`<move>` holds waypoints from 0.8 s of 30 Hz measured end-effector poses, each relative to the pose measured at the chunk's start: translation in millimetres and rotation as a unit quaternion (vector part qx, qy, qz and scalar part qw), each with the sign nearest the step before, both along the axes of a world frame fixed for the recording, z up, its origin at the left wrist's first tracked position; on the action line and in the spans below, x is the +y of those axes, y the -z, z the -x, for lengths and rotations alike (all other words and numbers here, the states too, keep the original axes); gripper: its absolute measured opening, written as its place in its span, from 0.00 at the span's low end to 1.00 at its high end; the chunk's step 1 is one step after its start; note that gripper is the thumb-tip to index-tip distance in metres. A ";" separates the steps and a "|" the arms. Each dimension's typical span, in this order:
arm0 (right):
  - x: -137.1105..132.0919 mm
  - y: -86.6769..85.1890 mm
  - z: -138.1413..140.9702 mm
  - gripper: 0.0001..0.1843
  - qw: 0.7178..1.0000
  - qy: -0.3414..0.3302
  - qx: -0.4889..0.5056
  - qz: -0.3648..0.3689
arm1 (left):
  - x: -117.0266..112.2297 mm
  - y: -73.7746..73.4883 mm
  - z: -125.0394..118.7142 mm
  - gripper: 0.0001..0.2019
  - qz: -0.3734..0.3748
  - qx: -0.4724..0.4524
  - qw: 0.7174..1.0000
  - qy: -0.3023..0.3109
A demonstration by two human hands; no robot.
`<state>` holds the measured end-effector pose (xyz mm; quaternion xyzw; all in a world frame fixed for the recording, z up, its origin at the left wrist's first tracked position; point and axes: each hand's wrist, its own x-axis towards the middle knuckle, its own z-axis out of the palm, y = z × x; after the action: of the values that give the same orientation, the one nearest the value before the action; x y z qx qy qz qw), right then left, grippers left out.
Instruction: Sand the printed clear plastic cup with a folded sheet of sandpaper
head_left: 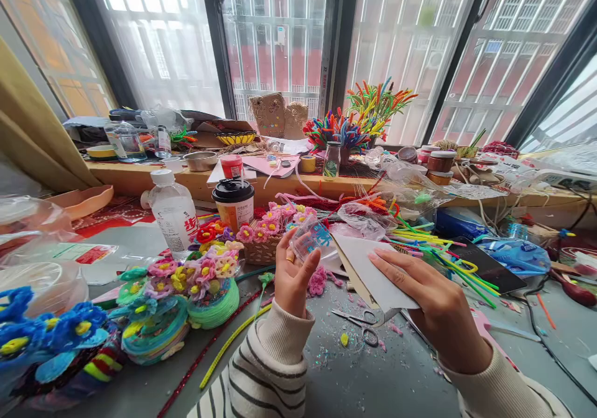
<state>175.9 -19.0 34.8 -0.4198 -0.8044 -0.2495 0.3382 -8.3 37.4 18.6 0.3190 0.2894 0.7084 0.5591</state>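
My left hand (290, 276), with a ring on one finger, is closed on a small clear plastic piece with blue print (313, 240); whether it is a box or a packet I cannot tell. My right hand (431, 306) grips folded white card (368, 261), tilted, with a tan layer along its left side. The card's upper left corner comes close to the clear piece. Beneath the card, small scissors (361, 326) lie on the grey table among glitter and scraps. A pink fuzzy flower (318, 281) rests just right of my left wrist.
Pipe-cleaner flower pots (214, 306) and blue flowers (60, 325) crowd the left. Behind them stand a water bottle (172, 213) and a lidded paper cup (234, 203). Loose green and yellow pipe cleaners (466, 265) spread at right, near a black cable (536, 325).
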 end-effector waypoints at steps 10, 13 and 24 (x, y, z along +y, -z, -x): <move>-1.8 -1.4 -1.6 0.26 1.000 0.014 0.005 0.007 | 2.2 1.7 2.5 0.29 -0.025 0.003 0.999 -0.047; -3.0 0.8 5.2 0.28 0.999 0.014 0.034 0.001 | -3.3 -0.3 -0.9 0.30 -0.045 0.023 0.997 -0.061; -6.1 0.1 13.3 0.27 0.999 -0.012 0.033 0.020 | 2.8 5.6 -0.6 0.31 -0.141 0.070 0.978 -0.134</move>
<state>162.7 -25.1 34.7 -0.4246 -0.8026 -0.2157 0.3593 -7.6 40.3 12.9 0.4020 0.2650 0.7864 0.3870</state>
